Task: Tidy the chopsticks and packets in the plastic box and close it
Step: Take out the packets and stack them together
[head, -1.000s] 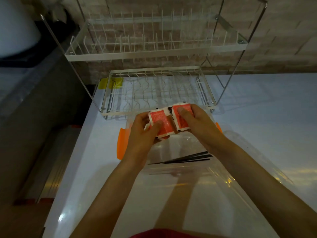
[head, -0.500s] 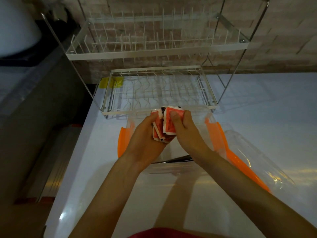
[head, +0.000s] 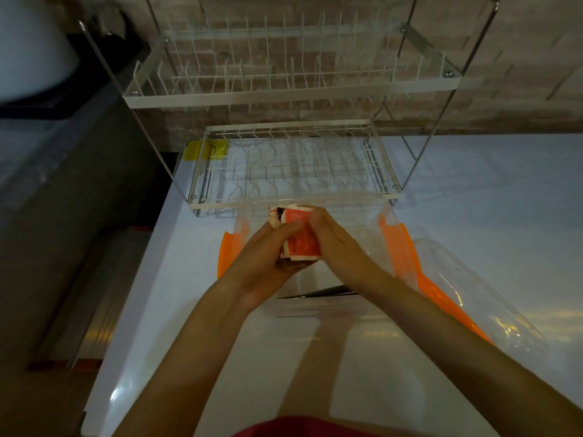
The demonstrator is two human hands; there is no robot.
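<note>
Both hands hold one stack of red-and-white packets (head: 301, 241) above the open clear plastic box (head: 369, 216). My left hand (head: 268, 257) cups the stack from the left and below. My right hand (head: 337, 244) presses it from the right, thumb on top. Dark chopsticks (head: 318, 291) lie inside the box near its front wall, partly hidden under my right wrist. Orange latches (head: 228, 257) flank the box. Its clear lid (head: 473, 298) with an orange edge lies open to the right.
A two-tier white wire dish rack (head: 293, 168) stands just behind the box, its lower tray close to my fingers. The box sits on a white counter (head: 504, 200). A brick wall is behind, and a dark gap drops off left of the counter.
The two packets held side by side have been brought together into one stack. Both hands moved slightly down and closer together over the box.
</note>
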